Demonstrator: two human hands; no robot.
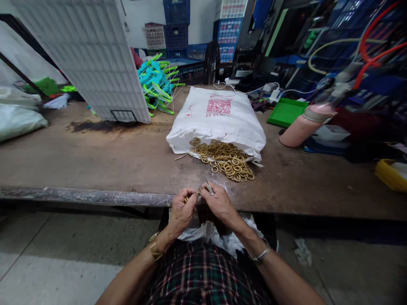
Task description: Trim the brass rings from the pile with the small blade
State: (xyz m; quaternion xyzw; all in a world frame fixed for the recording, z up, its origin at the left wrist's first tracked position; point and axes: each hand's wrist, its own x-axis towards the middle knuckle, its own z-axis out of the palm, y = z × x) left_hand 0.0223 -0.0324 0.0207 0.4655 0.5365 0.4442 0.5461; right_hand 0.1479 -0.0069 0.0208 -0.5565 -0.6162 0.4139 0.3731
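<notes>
My left hand (182, 213) is closed, pinching a gold-coloured ring (187, 198) just above the front edge of the workbench. My right hand (221, 206) is closed around a small knife (209, 187), its narrow pale blade pointing up past the thumb. Both hands' fingertips meet at the ring, which they partly hide. Beyond them, a heap of gold-coloured rings (233, 163) spills onto the bench from the open mouth of a white printed sack (219, 111). Beneath my hands, white plastic sheeting (203, 233) lies across my lap.
A tilted white ribbed panel (82, 55) stands on the bench (127, 165) at left, with blue and green plastic pieces (159, 84) behind it. To the right are a green tray (288, 112), a pink cylinder (303, 127) with red hoses, and a yellow container (389, 174).
</notes>
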